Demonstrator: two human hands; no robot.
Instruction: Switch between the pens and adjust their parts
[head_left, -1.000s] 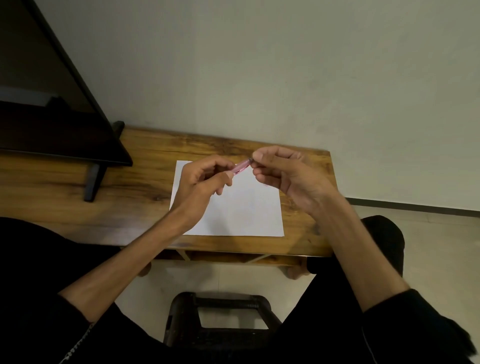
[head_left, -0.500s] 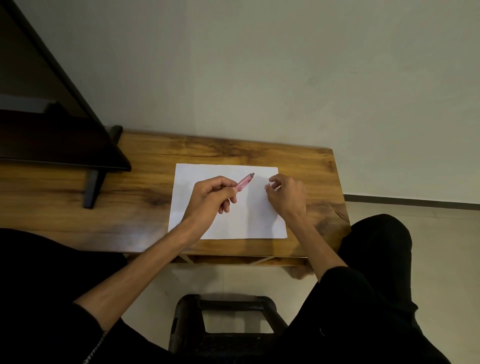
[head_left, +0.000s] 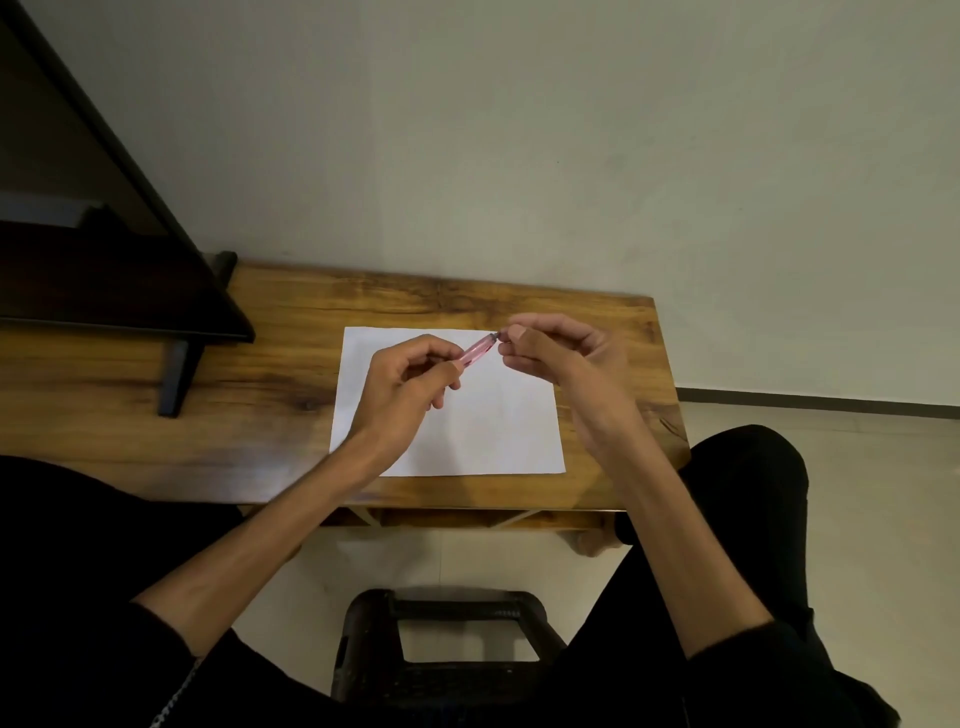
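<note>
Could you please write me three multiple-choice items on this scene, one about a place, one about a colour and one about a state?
1. Where does the sheet of paper lie?
A. on the wooden table
B. on the floor
C. on the stool

2. What colour is the pen?
A. green
B. pink
C. black

3. How is the pen held?
A. it lies loose on the paper
B. the left hand alone holds it
C. the left hand grips its barrel and the right hand pinches its far end

Answers: 1 A, the white sheet rests flat on the tabletop; 2 B, its barrel shows translucent pink; 3 C, both hands meet on it above the paper.
</note>
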